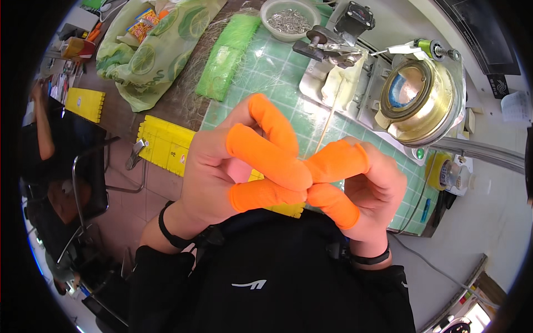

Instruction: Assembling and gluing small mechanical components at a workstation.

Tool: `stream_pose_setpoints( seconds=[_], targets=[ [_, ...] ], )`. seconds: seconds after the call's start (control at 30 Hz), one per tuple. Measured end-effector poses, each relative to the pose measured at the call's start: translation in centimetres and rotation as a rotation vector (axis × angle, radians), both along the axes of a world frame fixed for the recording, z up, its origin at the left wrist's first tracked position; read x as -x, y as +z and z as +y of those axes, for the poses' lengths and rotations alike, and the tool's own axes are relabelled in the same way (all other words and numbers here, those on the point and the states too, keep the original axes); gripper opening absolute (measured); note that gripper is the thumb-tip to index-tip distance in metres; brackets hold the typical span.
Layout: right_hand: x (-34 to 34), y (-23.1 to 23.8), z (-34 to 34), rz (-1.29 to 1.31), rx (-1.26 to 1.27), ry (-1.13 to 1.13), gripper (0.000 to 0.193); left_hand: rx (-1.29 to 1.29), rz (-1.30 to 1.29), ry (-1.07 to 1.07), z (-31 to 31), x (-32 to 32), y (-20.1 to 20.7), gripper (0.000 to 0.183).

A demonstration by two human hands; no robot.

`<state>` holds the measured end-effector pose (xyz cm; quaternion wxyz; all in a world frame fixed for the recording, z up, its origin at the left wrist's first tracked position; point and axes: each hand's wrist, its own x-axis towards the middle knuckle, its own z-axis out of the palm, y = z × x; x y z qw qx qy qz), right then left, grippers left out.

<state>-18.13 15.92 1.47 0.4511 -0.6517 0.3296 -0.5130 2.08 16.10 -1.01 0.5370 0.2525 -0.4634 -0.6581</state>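
My left hand (216, 158) and my right hand (369, 180) meet above the near edge of the table. Orange finger covers sit on the thumbs and some fingers of both. Thumb and fingers are pinched together on each hand, and the tips of the two hands touch. Whatever lies between the fingertips is hidden or too small to make out. A thin pale stick (326, 127) runs from the machine (341, 83) down behind my right fingers. Below the hands, part of a yellow notched strip (287, 210) shows.
On the green gridded mat (277, 72) stand a bowl (267, 26) of small metal pieces and a green bundle of strands (227, 58). A brass drum (427, 108) is at right. A patterned bag (150, 61) and a clipped yellow strip (166, 145) lie left. Another person's arm (43, 125) is far left.
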Motion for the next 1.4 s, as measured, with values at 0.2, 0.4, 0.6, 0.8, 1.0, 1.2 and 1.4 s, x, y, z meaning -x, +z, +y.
stream_pose_setpoints(
  seconds=[0.2,0.4,0.6,0.8,1.0,1.2,1.4],
  targets=[
    [0.4,1.2,1.0,0.211,0.078,-0.098,0.021,0.217,-0.040,-0.011,0.3,0.5,0.3,0.050],
    [1.6,3.0,1.2,0.425,0.446,-0.247,0.022,-0.034,-0.110,-0.007,0.5,-0.4,3.3,0.050],
    [2.2,3.1,1.8,0.518,0.616,-0.308,0.034,-0.167,-0.106,-0.004,0.8,0.8,4.7,0.037],
    [3.4,4.1,0.8,0.607,0.726,-0.094,0.037,0.232,-0.314,-0.129,-1.1,0.5,3.5,0.025],
    [3.6,4.2,-0.3,0.632,0.847,-0.013,0.041,-0.044,-0.244,-0.209,-1.5,0.5,5.0,0.014],
    [3.7,4.5,-0.4,0.615,0.793,0.010,0.032,0.075,-0.338,-0.265,-2.3,0.0,4.8,0.011],
    [2.2,2.9,0.4,0.352,0.335,-0.222,0.034,0.479,-0.595,0.016,-4.8,-0.5,5.6,0.008]
  ],
)
